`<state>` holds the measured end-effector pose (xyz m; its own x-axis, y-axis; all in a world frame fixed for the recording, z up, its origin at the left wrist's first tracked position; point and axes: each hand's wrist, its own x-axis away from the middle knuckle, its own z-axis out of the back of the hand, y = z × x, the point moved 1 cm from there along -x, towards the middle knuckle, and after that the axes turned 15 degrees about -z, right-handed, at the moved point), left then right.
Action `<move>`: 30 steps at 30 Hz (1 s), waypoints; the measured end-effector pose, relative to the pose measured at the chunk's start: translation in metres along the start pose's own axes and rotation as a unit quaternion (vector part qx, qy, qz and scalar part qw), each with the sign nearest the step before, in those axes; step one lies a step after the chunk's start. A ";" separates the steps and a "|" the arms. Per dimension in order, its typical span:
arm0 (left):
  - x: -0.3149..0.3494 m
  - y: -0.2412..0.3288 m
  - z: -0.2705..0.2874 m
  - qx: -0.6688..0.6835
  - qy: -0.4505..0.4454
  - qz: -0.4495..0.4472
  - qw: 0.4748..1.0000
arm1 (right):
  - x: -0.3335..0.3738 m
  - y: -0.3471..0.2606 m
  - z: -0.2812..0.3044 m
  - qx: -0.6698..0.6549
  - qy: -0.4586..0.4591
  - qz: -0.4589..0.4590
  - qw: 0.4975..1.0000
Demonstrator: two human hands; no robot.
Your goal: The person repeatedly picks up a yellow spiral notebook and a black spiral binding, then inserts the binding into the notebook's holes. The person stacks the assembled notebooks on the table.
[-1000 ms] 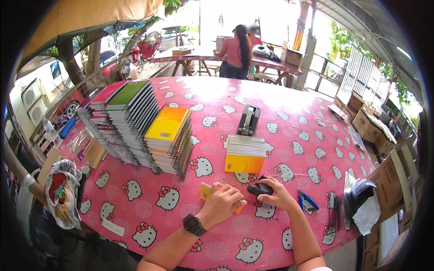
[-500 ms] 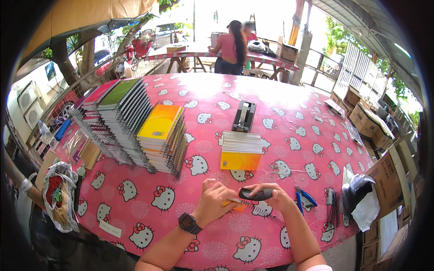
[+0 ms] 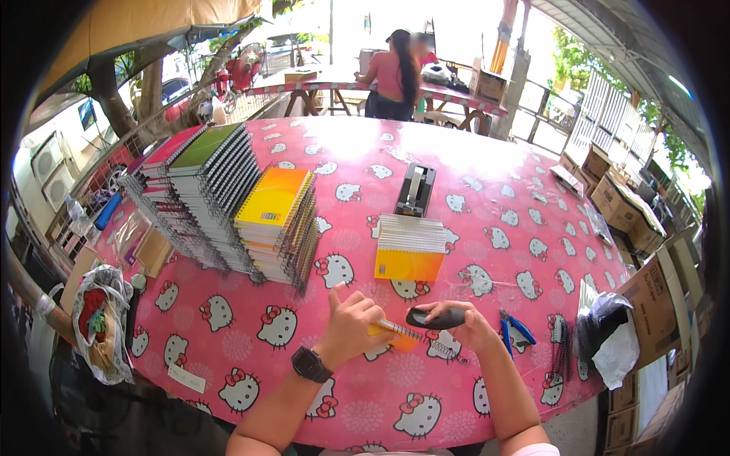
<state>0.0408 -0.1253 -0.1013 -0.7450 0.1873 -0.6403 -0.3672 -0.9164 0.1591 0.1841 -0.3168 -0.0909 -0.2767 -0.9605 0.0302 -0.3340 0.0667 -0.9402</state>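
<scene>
My left hand (image 3: 351, 328), a watch on its wrist, is closed on a small orange-yellow notebook (image 3: 401, 341) held tilted above the table. A thin wire coil (image 3: 447, 349) runs along the notebook's edge, its loose end trailing to the right. In my right hand (image 3: 477, 328) is a smooth black oblong handheld tool (image 3: 435, 316), lying just above the coil. Whether the tool touches the coil I cannot tell. Beyond my hands sits a stack of unbound yellow notebooks (image 3: 411, 254), with a black tape dispenser (image 3: 415, 190) behind it.
Tall stacks of spiral notebooks (image 3: 217, 163) and a shorter yellow stack (image 3: 275, 199) stand at left. Blue-handled pliers (image 3: 517, 331) lie right of my right hand, near dark wire coils (image 3: 561, 349). Cardboard boxes (image 3: 655, 308) line the right side. A person (image 3: 394, 76) stands at a far table.
The coil's loose end looks shorter, and more coil shows along the notebook's edge. The black tool has shifted slightly right and up. My left index finger now points upward. The view has tilted a little.
</scene>
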 end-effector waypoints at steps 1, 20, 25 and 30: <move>0.002 -0.001 -0.001 0.012 0.001 0.000 1.000 | 0.000 0.002 0.003 0.054 0.004 -0.027 0.998; 0.024 -0.036 -0.044 0.566 0.105 0.205 0.791 | -0.003 0.015 0.019 0.221 0.186 -0.117 0.950; 0.025 -0.031 -0.053 0.601 0.138 0.189 0.764 | -0.008 0.005 0.006 0.350 0.202 -0.163 0.900; 0.022 -0.030 -0.055 0.650 0.160 0.222 0.709 | -0.007 0.011 0.002 0.086 0.116 -0.059 0.988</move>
<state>0.0657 -0.1132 -0.1618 -0.8601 -0.2976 -0.4143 -0.4934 0.2790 0.8238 0.1842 -0.3104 -0.1025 -0.4506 -0.8699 0.2005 -0.2228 -0.1079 -0.9689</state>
